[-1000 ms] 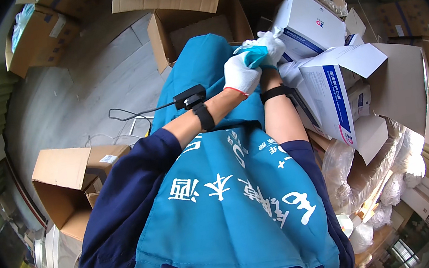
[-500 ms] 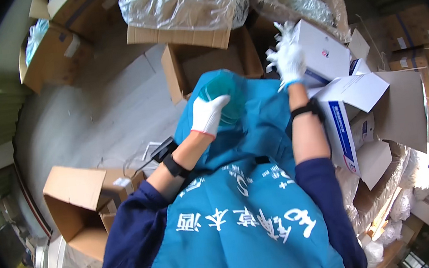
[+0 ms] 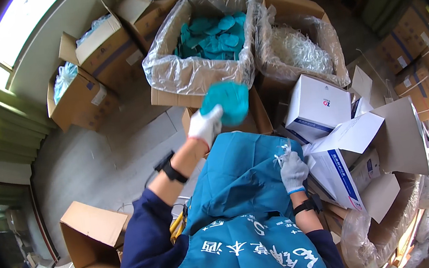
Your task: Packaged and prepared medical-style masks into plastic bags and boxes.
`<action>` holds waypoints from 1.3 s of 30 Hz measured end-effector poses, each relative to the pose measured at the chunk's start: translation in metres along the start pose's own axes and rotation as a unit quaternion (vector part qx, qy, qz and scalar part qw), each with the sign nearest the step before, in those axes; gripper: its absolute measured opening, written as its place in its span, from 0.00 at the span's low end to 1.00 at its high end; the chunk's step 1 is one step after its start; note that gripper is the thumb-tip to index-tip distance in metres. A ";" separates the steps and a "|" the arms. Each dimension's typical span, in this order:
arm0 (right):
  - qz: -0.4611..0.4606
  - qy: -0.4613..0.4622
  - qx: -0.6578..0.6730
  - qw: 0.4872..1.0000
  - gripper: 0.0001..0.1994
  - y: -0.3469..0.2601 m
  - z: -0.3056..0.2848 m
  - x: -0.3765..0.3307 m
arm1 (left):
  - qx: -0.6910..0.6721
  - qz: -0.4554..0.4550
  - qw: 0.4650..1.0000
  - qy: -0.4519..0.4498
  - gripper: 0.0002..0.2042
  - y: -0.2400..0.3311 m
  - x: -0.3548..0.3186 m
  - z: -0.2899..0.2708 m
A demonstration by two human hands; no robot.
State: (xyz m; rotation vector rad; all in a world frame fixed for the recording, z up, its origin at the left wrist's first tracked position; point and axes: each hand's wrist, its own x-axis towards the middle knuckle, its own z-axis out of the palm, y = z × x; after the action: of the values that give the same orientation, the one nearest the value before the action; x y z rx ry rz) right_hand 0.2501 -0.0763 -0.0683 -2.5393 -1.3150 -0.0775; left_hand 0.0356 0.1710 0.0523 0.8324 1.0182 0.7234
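My left hand point(image 3: 206, 126), in a white knit glove, grips a teal rounded pad point(image 3: 228, 102); it is smeared by motion, and I cannot tell if it is one piece or a small stack. The pad is held up in front of a plastic-lined carton point(image 3: 173, 75) that contains several similar teal pads point(image 3: 214, 37). My right hand point(image 3: 294, 171), also gloved, is closed around a few thin white strips point(image 3: 283, 151) that stick out past its fingers. It rests over the blue apron point(image 3: 245, 167) on my lap, beside an open white box.
Right of the teal pads stands another lined carton point(image 3: 332, 41) heaped with white stringy material point(image 3: 297, 50). White boxes point(image 3: 322, 101) with blue bands sit at my right. An open brown carton point(image 3: 90, 227) is at lower left; others stand far left point(image 3: 84, 106).
My left hand has lifted the teal pad from over my lap and carried it forward toward the lined carton. My right hand has drawn back to my lap with the strips. The view has tilted up.
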 end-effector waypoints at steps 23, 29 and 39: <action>-0.025 0.077 0.168 0.982 0.11 0.000 -0.005 0.002 | 0.727 0.262 0.634 -0.037 0.34 -0.128 -0.057 0.007; -0.012 0.058 0.231 0.971 0.10 -0.007 0.013 0.003 | 0.729 0.217 0.650 -0.015 0.34 -0.126 -0.079 -0.016; 0.038 -0.191 0.781 0.594 0.12 -0.055 -0.151 0.061 | 0.094 0.116 0.917 -0.369 0.44 -0.031 -0.104 0.097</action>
State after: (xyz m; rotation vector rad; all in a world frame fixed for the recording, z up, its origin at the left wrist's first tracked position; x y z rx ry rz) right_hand 0.2538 -0.0384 0.0994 -0.9750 -0.6378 1.1485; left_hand 0.0919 0.0450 0.0985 1.2821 0.3063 0.4415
